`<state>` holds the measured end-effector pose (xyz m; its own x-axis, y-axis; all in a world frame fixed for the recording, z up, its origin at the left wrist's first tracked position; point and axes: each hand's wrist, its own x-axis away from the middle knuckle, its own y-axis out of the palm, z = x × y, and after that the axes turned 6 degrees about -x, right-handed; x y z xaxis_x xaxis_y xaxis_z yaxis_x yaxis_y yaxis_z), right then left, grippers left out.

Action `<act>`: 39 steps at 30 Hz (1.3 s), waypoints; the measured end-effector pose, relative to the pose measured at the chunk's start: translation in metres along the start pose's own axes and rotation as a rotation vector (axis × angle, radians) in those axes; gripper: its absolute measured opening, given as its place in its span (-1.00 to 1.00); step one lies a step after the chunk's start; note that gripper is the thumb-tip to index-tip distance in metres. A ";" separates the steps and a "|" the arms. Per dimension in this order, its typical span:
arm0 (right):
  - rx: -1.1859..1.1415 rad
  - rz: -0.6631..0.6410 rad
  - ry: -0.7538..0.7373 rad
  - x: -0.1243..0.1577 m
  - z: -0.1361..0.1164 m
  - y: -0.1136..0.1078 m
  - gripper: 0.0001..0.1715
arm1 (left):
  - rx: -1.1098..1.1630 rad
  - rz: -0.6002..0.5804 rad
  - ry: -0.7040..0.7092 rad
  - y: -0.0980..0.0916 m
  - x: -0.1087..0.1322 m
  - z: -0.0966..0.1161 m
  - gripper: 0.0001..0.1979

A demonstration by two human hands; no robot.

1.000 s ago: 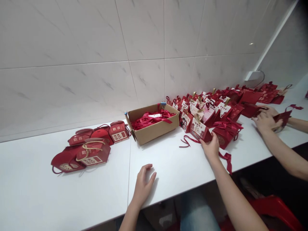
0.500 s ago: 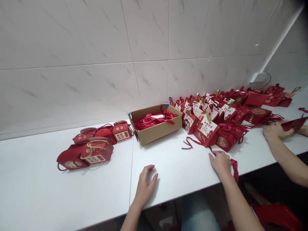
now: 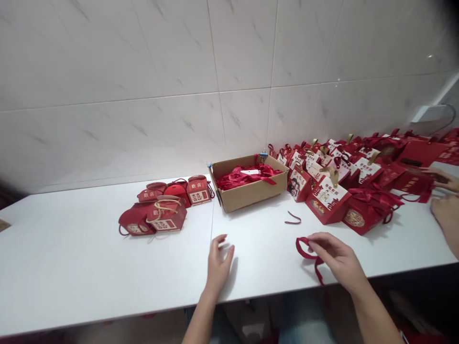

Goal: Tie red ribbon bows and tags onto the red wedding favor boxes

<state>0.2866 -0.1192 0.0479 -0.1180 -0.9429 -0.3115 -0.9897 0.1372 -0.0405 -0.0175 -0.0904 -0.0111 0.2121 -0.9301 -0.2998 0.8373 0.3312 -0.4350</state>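
My right hand pinches a dark red ribbon at the white table's front edge; the ribbon loops left of my fingers and hangs down under them. My left hand rests on the table to the left, fingers loosely apart, holding nothing. A short bit of red ribbon lies on the table beyond my right hand. Behind it stands a red gift box with a white card.
An open cardboard box full of red ribbons sits mid-table. Several small red boxes cluster at the left. Several red gift boxes line the tiled wall at the right. Another person's hands work at the far right.
My right hand left the gift box, drew back to the table's front edge and took hold of the red ribbon. My view swung left. My left hand stayed put.
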 end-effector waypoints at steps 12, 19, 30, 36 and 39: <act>-0.182 0.062 -0.256 0.016 -0.001 -0.029 -0.70 | -0.875 0.541 -0.191 -0.123 -0.125 -0.009 -0.45; -0.153 0.169 -0.091 0.021 0.003 -0.031 -0.66 | -0.944 0.406 0.179 -0.111 -0.119 -0.030 -0.82; -0.288 0.135 -0.057 0.020 0.001 -0.025 -0.87 | -0.366 -0.032 0.504 -0.089 -0.057 -0.010 -0.71; -0.490 0.174 -0.009 0.015 -0.001 -0.017 -0.64 | -0.103 -0.298 0.600 -0.066 0.006 0.035 -0.57; -0.485 0.238 0.080 0.013 0.000 -0.013 -0.55 | -0.151 -0.138 0.619 -0.052 0.015 0.042 -0.54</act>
<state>0.2982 -0.1335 0.0448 -0.3306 -0.9256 -0.1842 -0.8563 0.2121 0.4709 -0.0371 -0.1284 0.0428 -0.2598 -0.7171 -0.6468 0.7464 0.2759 -0.6057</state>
